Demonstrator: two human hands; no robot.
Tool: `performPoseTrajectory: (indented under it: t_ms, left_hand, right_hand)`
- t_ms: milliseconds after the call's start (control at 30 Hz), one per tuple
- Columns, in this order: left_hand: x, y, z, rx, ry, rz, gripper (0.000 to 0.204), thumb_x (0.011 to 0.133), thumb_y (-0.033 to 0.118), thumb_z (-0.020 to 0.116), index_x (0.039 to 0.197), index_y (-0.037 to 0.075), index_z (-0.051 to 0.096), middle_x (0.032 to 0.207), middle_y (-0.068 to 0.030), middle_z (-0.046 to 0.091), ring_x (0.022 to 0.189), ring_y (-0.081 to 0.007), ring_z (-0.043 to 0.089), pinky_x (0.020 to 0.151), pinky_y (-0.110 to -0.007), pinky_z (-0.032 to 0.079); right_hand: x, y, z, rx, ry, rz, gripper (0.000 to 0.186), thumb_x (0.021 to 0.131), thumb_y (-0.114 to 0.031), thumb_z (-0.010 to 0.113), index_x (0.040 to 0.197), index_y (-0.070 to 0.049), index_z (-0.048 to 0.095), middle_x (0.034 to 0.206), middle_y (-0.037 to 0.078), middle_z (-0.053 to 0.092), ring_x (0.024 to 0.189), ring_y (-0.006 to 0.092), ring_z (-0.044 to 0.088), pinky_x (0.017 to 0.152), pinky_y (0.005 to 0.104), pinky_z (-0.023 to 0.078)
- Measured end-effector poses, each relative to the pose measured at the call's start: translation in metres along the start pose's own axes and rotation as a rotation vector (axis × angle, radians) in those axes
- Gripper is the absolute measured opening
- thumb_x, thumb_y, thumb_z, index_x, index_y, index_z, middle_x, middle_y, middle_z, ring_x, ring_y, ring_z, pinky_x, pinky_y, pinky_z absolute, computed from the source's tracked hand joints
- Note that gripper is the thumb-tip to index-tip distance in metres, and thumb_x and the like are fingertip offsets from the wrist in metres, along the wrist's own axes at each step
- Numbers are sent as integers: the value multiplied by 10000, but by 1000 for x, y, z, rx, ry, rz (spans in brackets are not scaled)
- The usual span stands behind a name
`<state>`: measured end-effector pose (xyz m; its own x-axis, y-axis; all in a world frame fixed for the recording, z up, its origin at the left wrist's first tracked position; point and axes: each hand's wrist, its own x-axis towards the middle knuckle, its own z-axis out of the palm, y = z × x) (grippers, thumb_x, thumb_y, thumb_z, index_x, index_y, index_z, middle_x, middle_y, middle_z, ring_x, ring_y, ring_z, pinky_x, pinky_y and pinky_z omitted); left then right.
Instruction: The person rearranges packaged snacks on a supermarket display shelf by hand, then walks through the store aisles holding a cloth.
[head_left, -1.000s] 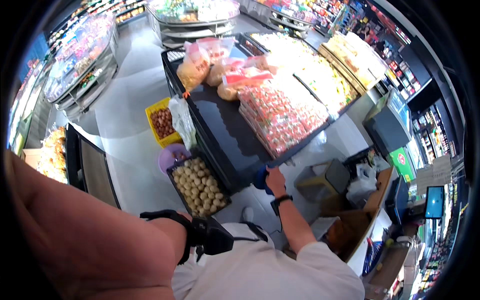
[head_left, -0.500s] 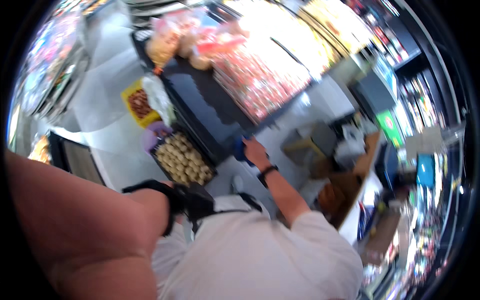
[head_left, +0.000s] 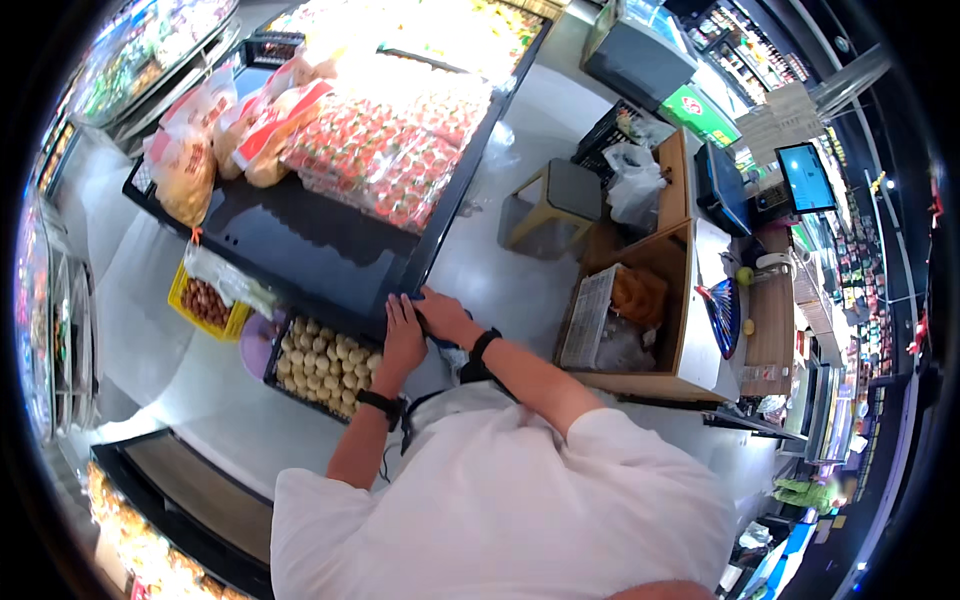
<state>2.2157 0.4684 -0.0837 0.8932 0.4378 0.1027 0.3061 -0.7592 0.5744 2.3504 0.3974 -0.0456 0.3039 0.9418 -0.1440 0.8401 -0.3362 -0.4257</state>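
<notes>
My left hand (head_left: 402,335) lies flat with fingers stretched out on the near corner of a black display table (head_left: 330,232). Right beside it, my right hand (head_left: 445,315) bends over the same corner, pressing on a dark blue cloth (head_left: 440,343) that is mostly hidden under the fingers. Clear packs of red-and-pale fruit (head_left: 385,150) cover the table's farther part. Bags of round yellowish produce (head_left: 183,170) rest at its left end. Below the edge, close to my left hand, stands a black crate of round tan produce (head_left: 322,362).
A yellow basket of brown produce (head_left: 205,303) and a purple tub (head_left: 258,345) stand on the floor at left. To the right are a stool (head_left: 560,195) and a wooden counter (head_left: 705,300) with a screen (head_left: 806,178). Another display stand (head_left: 190,500) is at lower left.
My left arm, raised close to the camera before, has come down, and its hand now rests on the table corner. My right hand stays at the corner. The view has turned and sharpened.
</notes>
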Motion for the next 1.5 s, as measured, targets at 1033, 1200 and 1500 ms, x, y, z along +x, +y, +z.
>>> performPoseTrajectory:
  t_ms: [1033,1200,1500]
  left_hand:
    - [133,47,-53,-227,-179,-178,411,875,94,557,1268,-21,524,1125,-230,607,1041,-365,596,854,-430,475]
    - [41,165,-290,-469,603,299,213,796,58,715,1003,53,668,785,-98,656,723,-230,595,668,-346,478]
    - [-146,215,-427,-284,818,725,257,795,124,736,1026,83,632,851,-91,630,771,-223,570,696,-364,457]
  right_hand:
    - [69,80,-49,232,16,-117,303,906,-282,520,1187,-215,611,949,160,678,868,395,651,730,496,528]
    - [44,41,-15,192,-97,-46,389,850,-248,556,1232,-198,612,941,192,678,877,404,643,752,514,518]
    - [19,-32,3,-62,-124,-148,364,849,-232,558,1191,-125,625,985,200,656,906,403,638,784,504,524]
